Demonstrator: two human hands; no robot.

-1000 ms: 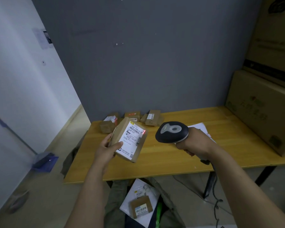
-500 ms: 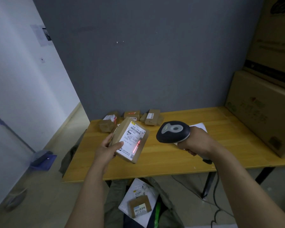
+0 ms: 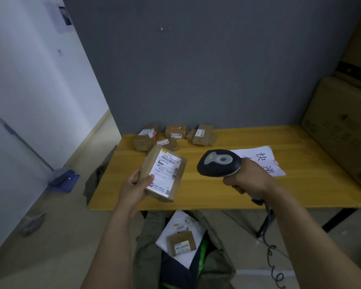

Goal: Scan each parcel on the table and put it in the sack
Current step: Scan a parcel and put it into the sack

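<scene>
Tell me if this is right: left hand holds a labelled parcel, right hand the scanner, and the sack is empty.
Only the sack is wrong: the head view shows a brown parcel on a white mailer inside it. The left hand does hold the labelled parcel, the right hand the scanner.

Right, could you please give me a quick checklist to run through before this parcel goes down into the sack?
1. Left hand's grip on the held parcel: thumb on the label, fingers round its edge. Ok.
2. Scan confirmed: no red line on the label, no signal visible on the scanner. Cannot tell.
3. Sack mouth open under the table's near edge. Ok.
4. Room in the sack: a small brown box and a white mailer lie on top. Cannot tell.
5. Right hand holds the scanner apart from the parcel. Ok.
</scene>
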